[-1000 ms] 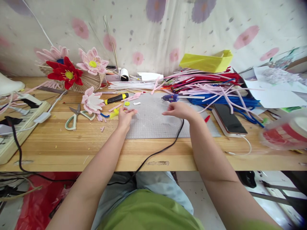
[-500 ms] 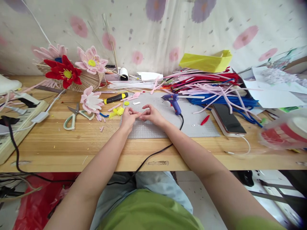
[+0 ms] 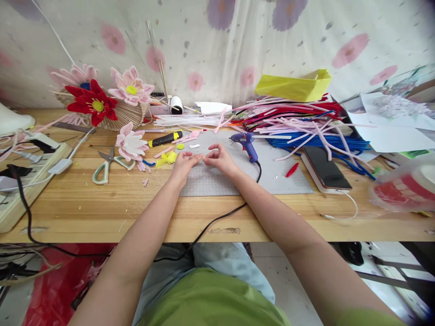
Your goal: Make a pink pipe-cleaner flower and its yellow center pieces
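My left hand (image 3: 185, 165) and my right hand (image 3: 219, 161) meet fingertip to fingertip over the grey cutting mat (image 3: 217, 186). Both pinch at the same spot, and whatever lies between the fingers is too small to make out. Just beyond my left hand are a yellow disc (image 3: 180, 146), a small white piece (image 3: 194, 146) and a yellow fuzzy bundle (image 3: 166, 158). A purple glue gun (image 3: 247, 145) with a clear stick in its back lies on the mat, right of my right hand. Farther right rests a small red petal-shaped piece (image 3: 292, 170).
Left are scissors (image 3: 105, 167), a pink-and-white flower (image 3: 132, 142), a yellow-black cutter (image 3: 166, 139) and a power strip (image 3: 37, 176). Behind lie heaps of pipe cleaners (image 3: 302, 129). A phone (image 3: 326, 167) and a plastic tub (image 3: 404, 185) stand right. The glue gun's black cord (image 3: 217, 219) crosses the table's front.
My right hand's fingers have closed in from a looser, more spread pose to a pinch by the left fingertips. The things on the table keep their places.
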The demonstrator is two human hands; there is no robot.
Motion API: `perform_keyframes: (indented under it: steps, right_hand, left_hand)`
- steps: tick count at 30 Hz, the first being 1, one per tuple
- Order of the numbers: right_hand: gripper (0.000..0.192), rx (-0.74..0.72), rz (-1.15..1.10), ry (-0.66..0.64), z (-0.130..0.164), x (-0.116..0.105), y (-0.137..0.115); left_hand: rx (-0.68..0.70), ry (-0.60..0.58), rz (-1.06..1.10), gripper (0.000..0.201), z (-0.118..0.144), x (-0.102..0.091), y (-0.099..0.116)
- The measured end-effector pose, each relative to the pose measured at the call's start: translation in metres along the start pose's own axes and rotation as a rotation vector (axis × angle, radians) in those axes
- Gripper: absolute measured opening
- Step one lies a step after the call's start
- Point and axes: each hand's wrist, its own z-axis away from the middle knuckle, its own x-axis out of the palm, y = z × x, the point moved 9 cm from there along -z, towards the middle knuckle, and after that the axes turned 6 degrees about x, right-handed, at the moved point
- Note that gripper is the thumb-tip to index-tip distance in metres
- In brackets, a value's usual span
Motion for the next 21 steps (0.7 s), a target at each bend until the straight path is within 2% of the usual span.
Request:
perform_keyframes:
  steps: [3, 7, 10, 15, 21]
  right_hand:
    - [0.049, 0.011, -0.003, 0.013, 0.0, -0.003, 0.002]
    - [0.048, 0.026, 0.023, 0.019, 0.0, -0.004, 0.005]
    - [0.047, 0.041, 0.042, 0.027, 0.0, -0.005, 0.008]
    - [0.043, 0.031, 0.084, 0.05, -0.001, -0.005, 0.01]
    - [0.039, -0.003, 0.178, 0.065, -0.002, -0.003, 0.008]
  left_hand:
    - [-0.023, 0.018, 0.06, 0.043, 0.0, -0.001, 0.001]
    - [0.013, 0.073, 0.141, 0.035, -0.003, -0.01, 0.003]
    - [0.047, 0.095, 0.065, 0.034, -0.004, -0.014, 0.004]
    - [0.057, -0.019, -0.107, 0.046, -0.002, -0.003, 0.002]
    - [0.078, -0.016, -0.203, 0.047, 0.0, -0.003, 0.004]
